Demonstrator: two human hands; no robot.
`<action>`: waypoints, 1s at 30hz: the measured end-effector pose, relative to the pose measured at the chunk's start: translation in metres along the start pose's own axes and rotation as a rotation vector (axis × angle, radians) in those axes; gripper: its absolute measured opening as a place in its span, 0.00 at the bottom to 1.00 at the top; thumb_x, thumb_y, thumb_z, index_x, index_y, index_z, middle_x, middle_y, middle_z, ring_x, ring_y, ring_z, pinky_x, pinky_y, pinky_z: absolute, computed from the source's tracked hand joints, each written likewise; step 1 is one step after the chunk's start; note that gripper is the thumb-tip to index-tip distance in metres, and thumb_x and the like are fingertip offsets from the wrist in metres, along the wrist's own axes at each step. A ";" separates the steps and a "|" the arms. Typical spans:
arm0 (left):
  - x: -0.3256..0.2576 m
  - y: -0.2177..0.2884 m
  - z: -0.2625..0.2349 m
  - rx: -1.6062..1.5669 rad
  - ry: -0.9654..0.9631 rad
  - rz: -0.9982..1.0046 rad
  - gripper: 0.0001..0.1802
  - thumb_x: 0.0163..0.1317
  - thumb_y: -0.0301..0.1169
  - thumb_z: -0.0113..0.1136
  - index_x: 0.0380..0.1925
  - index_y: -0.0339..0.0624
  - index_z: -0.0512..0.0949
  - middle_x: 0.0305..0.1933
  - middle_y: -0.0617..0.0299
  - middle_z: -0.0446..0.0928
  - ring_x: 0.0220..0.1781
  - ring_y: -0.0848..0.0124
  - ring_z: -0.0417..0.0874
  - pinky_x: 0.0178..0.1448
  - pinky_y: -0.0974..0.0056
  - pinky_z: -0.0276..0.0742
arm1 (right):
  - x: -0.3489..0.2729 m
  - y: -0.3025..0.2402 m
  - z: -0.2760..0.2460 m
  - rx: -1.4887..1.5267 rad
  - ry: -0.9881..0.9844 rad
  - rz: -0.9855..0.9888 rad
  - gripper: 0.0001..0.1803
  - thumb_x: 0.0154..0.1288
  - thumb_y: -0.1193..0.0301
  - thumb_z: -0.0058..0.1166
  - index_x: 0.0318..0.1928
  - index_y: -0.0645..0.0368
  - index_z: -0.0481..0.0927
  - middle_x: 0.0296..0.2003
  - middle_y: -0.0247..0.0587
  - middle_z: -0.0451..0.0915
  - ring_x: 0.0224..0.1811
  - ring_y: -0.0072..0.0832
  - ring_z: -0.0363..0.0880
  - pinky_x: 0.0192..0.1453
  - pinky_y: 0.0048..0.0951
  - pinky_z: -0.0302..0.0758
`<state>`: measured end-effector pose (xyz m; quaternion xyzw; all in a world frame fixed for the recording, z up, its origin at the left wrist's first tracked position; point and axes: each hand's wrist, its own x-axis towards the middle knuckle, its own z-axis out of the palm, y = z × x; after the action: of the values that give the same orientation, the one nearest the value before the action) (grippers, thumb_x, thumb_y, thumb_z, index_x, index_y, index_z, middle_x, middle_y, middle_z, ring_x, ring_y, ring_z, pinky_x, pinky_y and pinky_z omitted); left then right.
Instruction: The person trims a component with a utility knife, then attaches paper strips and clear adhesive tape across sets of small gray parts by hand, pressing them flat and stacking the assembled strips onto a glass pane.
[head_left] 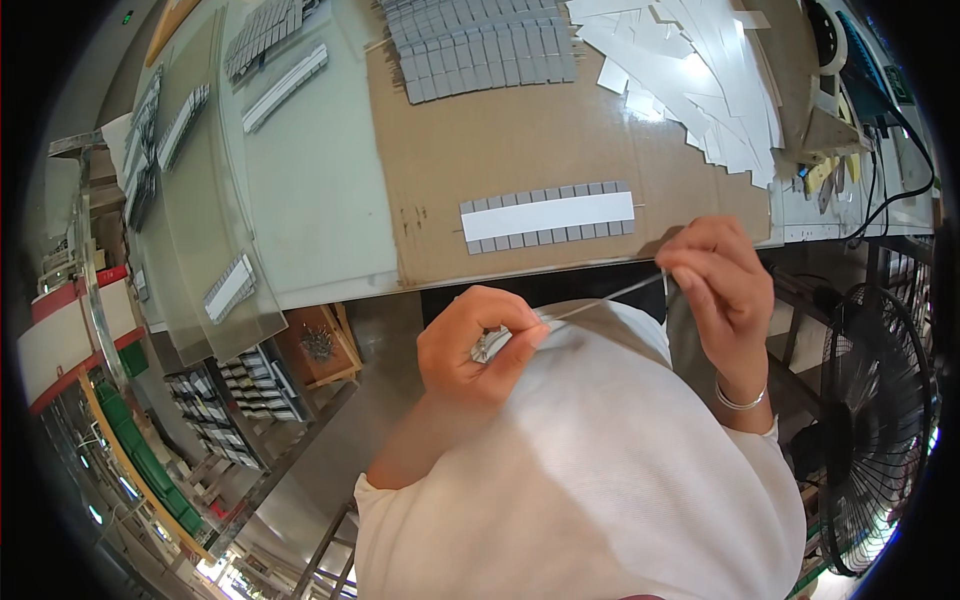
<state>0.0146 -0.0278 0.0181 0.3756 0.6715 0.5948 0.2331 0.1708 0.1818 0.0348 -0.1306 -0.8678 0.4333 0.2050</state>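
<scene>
A thin, pale strand [625, 291] runs between my two hands, just off the table's front edge. My left hand [475, 345] is closed, thumb and forefinger pinching the lower end. Something whitish shows inside its curled fingers, too small to make out. Higher up and to the right, my right hand [718, 285] pinches the strand's other end between fingertips and thumb. Beyond both hands, a row of small grey pieces [548, 240] lies on brown cardboard [430, 180], with a white paper strip [548, 216] along its middle. Thin pins or wires stick out at its ends.
A block of grey rows [480, 50] sits at the back, beside a loose pile of white paper strips [690, 90]. More rows [285, 88] lie on the left. A black fan [875, 430] stands at right; a wooden box [318, 345] is below the table's left side.
</scene>
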 end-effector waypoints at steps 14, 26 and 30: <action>0.031 -0.013 -0.019 0.457 0.207 0.019 0.04 0.62 0.26 0.63 0.33 0.40 0.77 0.43 0.56 0.74 0.42 0.65 0.77 0.45 0.63 0.72 | 0.031 -0.002 0.036 -0.002 0.195 0.171 0.09 0.56 0.77 0.68 0.31 0.61 0.78 0.34 0.37 0.73 0.39 0.33 0.70 0.44 0.29 0.67; 0.037 -0.015 -0.012 0.631 0.261 -0.067 0.05 0.53 0.27 0.68 0.27 0.44 0.79 0.43 0.60 0.75 0.45 0.61 0.78 0.46 0.59 0.73 | 0.040 -0.002 0.036 -0.309 0.091 0.123 0.10 0.56 0.80 0.65 0.30 0.64 0.74 0.33 0.43 0.71 0.36 0.38 0.72 0.38 0.31 0.69; 0.039 -0.016 -0.008 0.702 0.250 -0.026 0.07 0.50 0.27 0.69 0.26 0.45 0.78 0.42 0.61 0.73 0.44 0.61 0.77 0.44 0.58 0.74 | 0.039 0.002 0.039 -0.398 0.125 0.053 0.12 0.51 0.79 0.67 0.28 0.61 0.72 0.32 0.42 0.71 0.34 0.40 0.71 0.38 0.36 0.68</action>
<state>-0.0190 -0.0024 0.0090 0.3486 0.8625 0.3666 0.0137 0.1186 0.1714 0.0221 -0.2178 -0.9183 0.2494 0.2170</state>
